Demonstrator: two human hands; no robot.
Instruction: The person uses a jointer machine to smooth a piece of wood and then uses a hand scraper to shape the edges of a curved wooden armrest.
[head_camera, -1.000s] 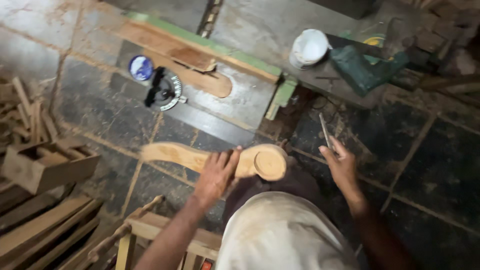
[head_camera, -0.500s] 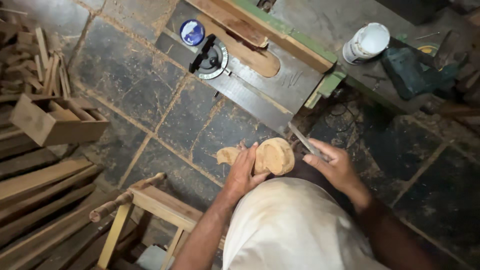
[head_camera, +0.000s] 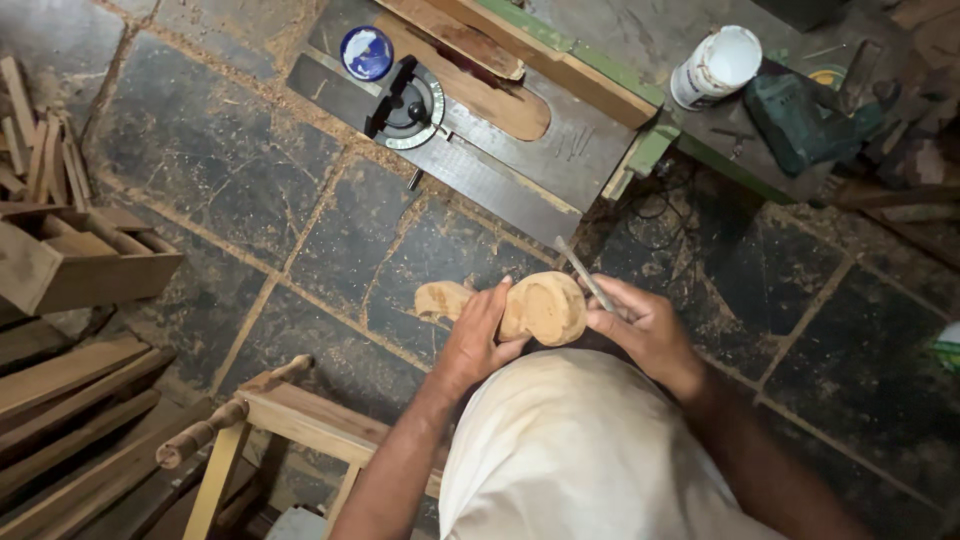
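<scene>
A person's left hand (head_camera: 478, 340) had its fingers wrapped around a carved wooden piece (head_camera: 540, 308), held just above the lap over a dusty stone floor (head_camera: 300, 230). The right hand (head_camera: 640, 325) had its fingers clenched on a thin metal tool (head_camera: 583, 272), whose tip rose beside the piece's hollowed round end. A white tub (head_camera: 715, 66) stood on the bench (head_camera: 640, 60) beyond.

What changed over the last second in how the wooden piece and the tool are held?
The carved wooden piece was turned from lying crosswise to pointing its rounded end at the camera. The right hand, apart from it earlier, closed in beside it with the thin metal tool. The left hand kept its grip on the wood; the right kept the tool.
</scene>
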